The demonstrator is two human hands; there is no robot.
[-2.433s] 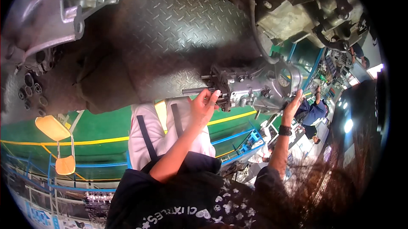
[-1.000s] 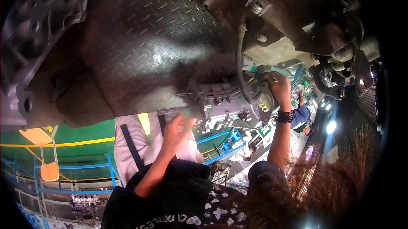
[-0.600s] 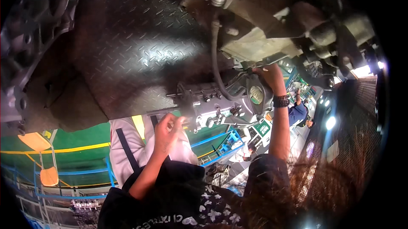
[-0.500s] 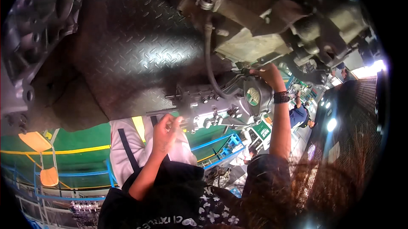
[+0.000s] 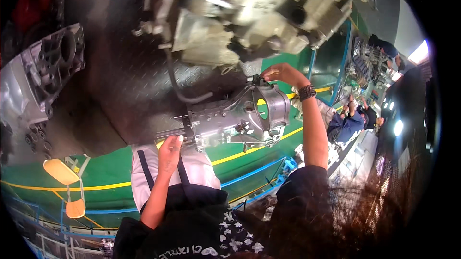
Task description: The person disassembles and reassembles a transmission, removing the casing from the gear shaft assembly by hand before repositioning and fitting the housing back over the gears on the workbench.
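A grey metal gearbox housing (image 5: 225,117) lies across the near edge of a dark checker-plate bench, its wide round opening to the right and thin rods jutting from its left end. Beside those rods, my left hand (image 5: 169,153) has its fingers closed together against the housing's left end. My right hand (image 5: 285,75), wearing a dark bead bracelet, reaches round the far side of the wide end. Its fingers are pinched at a small black part (image 5: 258,79) on the rim. Fingertips of both hands are partly hidden.
A large dirty engine assembly (image 5: 206,33) with a hanging hose (image 5: 175,76) looms beyond the housing. Another cast metal casing (image 5: 43,67) stands at the left. A yellow chair (image 5: 61,171) and blue rails (image 5: 254,179) are on the green floor. Co-workers (image 5: 348,124) work at the right.
My left hand has gone from spread fingers to closed ones at the housing's rod end. My right hand stays at the wide end's far rim. The whole view has shifted.
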